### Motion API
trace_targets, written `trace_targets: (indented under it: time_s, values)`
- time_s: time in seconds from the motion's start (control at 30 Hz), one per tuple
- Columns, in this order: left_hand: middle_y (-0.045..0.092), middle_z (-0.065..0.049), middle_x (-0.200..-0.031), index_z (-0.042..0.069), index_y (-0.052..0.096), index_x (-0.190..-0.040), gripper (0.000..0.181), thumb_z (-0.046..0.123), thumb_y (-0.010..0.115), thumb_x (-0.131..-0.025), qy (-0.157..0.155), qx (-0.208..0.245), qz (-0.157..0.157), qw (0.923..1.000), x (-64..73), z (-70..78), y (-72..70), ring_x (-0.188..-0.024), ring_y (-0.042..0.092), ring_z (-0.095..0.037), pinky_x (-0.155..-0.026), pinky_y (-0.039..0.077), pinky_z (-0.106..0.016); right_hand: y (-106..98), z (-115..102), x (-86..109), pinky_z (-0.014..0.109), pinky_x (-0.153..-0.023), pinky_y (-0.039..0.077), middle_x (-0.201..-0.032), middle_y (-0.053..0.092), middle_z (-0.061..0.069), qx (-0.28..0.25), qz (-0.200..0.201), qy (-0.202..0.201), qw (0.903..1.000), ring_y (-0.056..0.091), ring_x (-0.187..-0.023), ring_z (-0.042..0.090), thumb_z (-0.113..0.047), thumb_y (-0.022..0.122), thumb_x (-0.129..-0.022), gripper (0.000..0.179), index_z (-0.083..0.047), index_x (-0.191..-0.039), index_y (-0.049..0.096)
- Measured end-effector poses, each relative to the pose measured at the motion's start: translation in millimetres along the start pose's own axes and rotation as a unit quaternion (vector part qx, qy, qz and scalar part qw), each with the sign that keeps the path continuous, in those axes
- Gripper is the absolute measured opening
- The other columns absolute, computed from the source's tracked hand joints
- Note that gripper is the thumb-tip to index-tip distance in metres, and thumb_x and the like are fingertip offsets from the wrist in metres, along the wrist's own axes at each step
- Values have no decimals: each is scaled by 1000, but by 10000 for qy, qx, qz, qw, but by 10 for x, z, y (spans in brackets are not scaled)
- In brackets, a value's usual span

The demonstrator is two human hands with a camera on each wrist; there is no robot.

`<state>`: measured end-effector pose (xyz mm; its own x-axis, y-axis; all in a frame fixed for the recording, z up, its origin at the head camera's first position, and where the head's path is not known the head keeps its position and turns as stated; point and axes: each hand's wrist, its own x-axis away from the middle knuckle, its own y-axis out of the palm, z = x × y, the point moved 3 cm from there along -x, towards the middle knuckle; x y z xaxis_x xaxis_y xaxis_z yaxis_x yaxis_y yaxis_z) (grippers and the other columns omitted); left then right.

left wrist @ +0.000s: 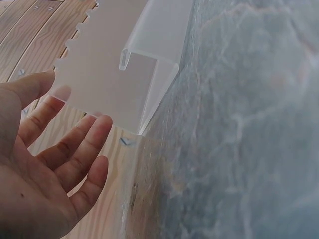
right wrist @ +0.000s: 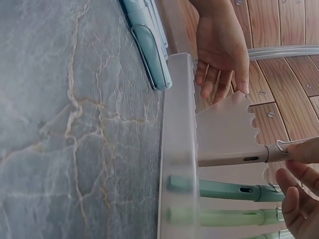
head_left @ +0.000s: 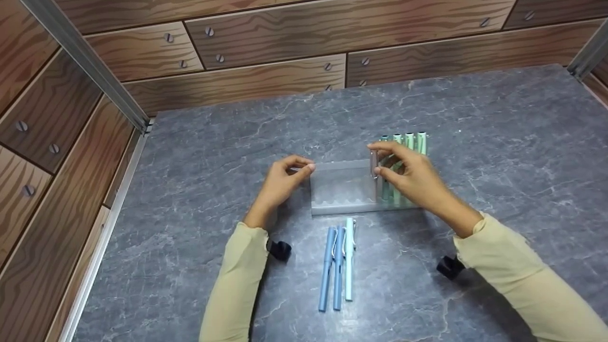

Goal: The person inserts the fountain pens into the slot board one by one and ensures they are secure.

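Observation:
A frosted, translucent pen rack (head_left: 339, 183) with scalloped edges stands on the table. At its upper left corner, my left hand (head_left: 280, 180) pinches the panel's edge between thumb and index finger, the other fingers spread loosely in the left wrist view. My right hand (head_left: 415, 175) pinches the cap of a taupe pen (right wrist: 232, 158), which lies along the rack's slope with its lower end at the front lip. To the right of it, a dark green pen (right wrist: 219, 191) and several light green pens (head_left: 422, 142) sit side by side, partly hidden by the right hand.
In front of the rack, two blue pens (head_left: 325, 275) (head_left: 338, 278) and a pale aqua pen (head_left: 350, 266) lie side by side on the grey marbled table (head_left: 199, 190). Wood-patterned walls (head_left: 266, 38) with a metal post (head_left: 90, 61) stand behind and at the left.

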<state>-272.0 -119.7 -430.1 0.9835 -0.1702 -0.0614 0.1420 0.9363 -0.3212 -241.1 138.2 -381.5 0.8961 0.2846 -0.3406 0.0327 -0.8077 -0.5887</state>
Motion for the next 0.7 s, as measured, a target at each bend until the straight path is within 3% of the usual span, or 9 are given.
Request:
trace_targets:
  time_s: [0.23, 0.37, 0.7]
  values:
    - [70, -17, -102, 1, 69, -107, 23, 17, 66, -91, -22, 25, 30, 10000, -8, -16, 5, -88, 69, -32, -77, 57, -40, -10, -13, -24, 19, -66, 51, -95, 67, 11, 242, 25, -147, 9996, 57, -76, 9, 1, 72, -81, 47, -10, -126, 61]
    - [70, -16, -104, 2, 69, -107, 23, 18, 66, -91, 1, -54, 16, 10000, -1, -6, -1, -89, 70, -29, -76, 56, -32, -23, -10, -42, 16, -60, 45, -86, 64, 7, 561, 58, -204, 9982, 53, -70, 11, -2, 73, -82, 48, -11, -127, 61]
    - [70, -16, -105, 3, 70, -108, 23, 19, 66, -92, 19, -101, 20, 9999, -7, 1, 1, -90, 69, -30, -76, 56, -33, -37, -6, -66, 22, -53, 39, -68, 54, 1, 1111, -101, 37, 9938, 44, -58, 11, -11, 72, -86, 49, -18, -132, 57]
